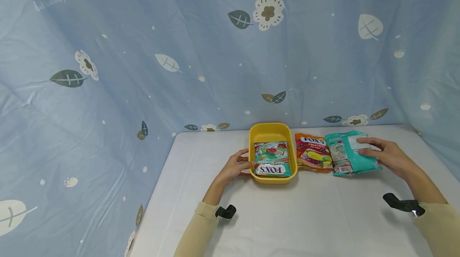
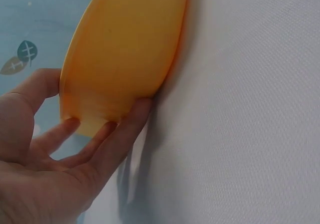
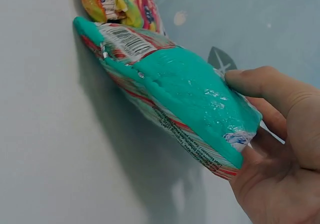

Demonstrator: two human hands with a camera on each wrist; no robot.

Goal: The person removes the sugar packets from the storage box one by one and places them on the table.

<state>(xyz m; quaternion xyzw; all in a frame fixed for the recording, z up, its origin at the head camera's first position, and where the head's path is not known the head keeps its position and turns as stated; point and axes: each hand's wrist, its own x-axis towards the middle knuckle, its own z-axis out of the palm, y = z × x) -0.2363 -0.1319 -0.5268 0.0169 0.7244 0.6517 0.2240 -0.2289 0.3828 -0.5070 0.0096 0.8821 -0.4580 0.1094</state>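
Note:
A yellow tub point(image 1: 272, 131) stands at the back of the white table, and a teal Fox's candy bag point(image 1: 272, 159) lies inside it. My left hand point(image 1: 243, 162) rests against the tub's left wall; in the left wrist view its fingers point(image 2: 120, 129) lie fairly straight on the tub point(image 2: 125, 49), with the thumb by the rim. Right of the tub lies an orange-red Fox's Fruits bag point(image 1: 312, 152). Beside that, my right hand point(image 1: 366, 148) grips a teal candy bag point(image 1: 346, 154). In the right wrist view the thumb lies on top of this bag point(image 3: 185, 89) and the fingers point(image 3: 270, 119) reach underneath, its near end lifted.
The white table point(image 1: 287, 217) is backed and flanked by a blue curtain with leaf and flower prints point(image 1: 215, 49). The table's left edge runs close to the curtain. Black wrist mounts point(image 1: 225, 211) sit on both sleeves.

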